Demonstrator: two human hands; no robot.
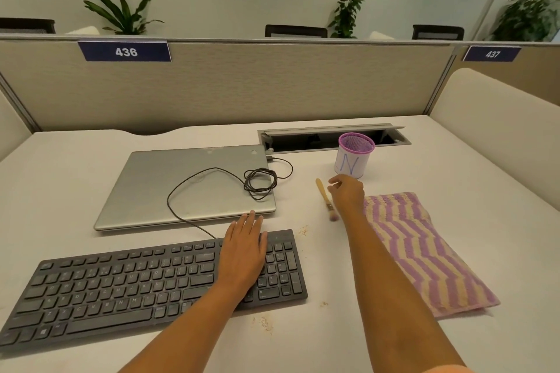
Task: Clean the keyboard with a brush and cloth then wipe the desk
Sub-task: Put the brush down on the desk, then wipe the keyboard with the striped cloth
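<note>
Left hand [242, 251] flat on keyboard [121, 281]; right hand [348, 194] at brush [322, 192], grip unclear; cup [350, 163]: "N"

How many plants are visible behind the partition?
3: the left plant above the 436 sign, the middle plant, the right plant near the 437 sign. Others may be hidden.

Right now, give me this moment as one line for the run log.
stage: brush pickup | left hand: flat on keyboard | right hand: at brush, grip unclear | cloth: on desk, untouched
</note>
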